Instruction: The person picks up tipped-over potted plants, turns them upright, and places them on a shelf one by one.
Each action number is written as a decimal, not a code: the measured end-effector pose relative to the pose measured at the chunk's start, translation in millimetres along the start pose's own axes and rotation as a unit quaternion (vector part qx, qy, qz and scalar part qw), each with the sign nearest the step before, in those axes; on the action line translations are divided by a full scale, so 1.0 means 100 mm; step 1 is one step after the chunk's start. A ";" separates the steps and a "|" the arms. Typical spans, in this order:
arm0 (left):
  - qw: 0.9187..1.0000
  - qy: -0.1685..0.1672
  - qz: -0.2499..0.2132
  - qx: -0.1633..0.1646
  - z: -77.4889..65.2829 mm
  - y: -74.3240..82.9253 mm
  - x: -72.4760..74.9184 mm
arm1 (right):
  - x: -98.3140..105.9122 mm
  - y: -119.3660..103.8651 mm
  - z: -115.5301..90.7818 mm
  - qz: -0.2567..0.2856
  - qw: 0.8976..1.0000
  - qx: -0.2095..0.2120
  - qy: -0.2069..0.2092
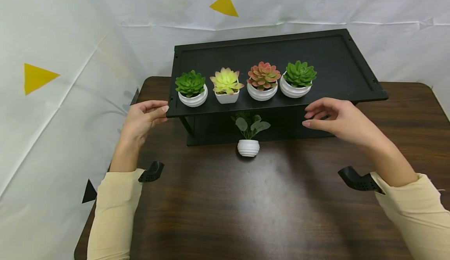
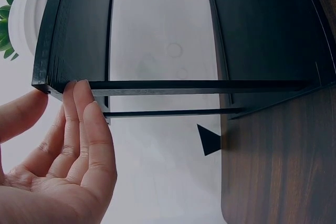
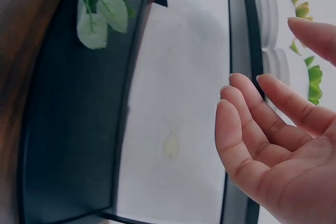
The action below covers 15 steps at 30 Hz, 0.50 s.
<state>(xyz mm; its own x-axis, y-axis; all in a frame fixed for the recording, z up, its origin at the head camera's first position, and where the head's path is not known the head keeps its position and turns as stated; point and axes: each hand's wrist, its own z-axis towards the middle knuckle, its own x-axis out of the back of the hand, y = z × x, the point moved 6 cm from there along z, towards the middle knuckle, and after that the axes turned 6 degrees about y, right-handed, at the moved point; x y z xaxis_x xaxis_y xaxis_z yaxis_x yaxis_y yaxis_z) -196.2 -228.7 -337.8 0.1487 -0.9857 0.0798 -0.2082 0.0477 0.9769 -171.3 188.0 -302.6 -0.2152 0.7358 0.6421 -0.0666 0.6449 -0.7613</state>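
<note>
A black two-tier shelf [image 1: 334, 62] stands on the table. My left hand [image 1: 142, 117] pinches its front left corner, the thumb at the top board's edge and the fingers underneath, as the left wrist view shows. In the head view my right hand [image 1: 339, 119] hovers by the shelf's front edge with loosely bent fingers and holds nothing. On the top board stand a green succulent [image 1: 191, 84] at the left, a yellow succulent [image 1: 226, 82] in a square pot, a red succulent [image 1: 263, 76] and another green succulent [image 1: 300, 74], nearest my right hand.
A leafy plant in a white pot [image 1: 248, 147] stands at the front of the lower tier, partly under the top board. The brown wooden table [image 1: 225, 209] extends in front. White sheeting [image 1: 299, 2] with yellow triangles hangs behind and at the left.
</note>
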 end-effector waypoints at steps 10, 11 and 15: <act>1.000 0.000 0.000 0.000 0.00 0.00 0.00 | -0.39 0.10 0.00 0.019 0.998 0.018 -0.049; 1.000 0.000 0.000 0.000 0.00 -0.01 0.00 | -0.43 0.12 0.00 0.020 0.998 0.017 -0.053; 1.000 0.000 0.004 0.002 0.01 -0.01 0.00 | -0.61 0.16 0.01 0.032 0.997 0.018 -0.065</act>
<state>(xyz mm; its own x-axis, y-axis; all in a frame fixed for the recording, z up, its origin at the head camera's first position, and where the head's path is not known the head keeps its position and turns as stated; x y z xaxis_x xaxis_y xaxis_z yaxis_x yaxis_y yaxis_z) -196.5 -229.2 -338.8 0.1475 -0.9852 0.0877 -0.2133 0.0549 0.9754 -159.8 153.5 -354.2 -0.3446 0.7404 0.5771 -0.0838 0.5881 -0.8044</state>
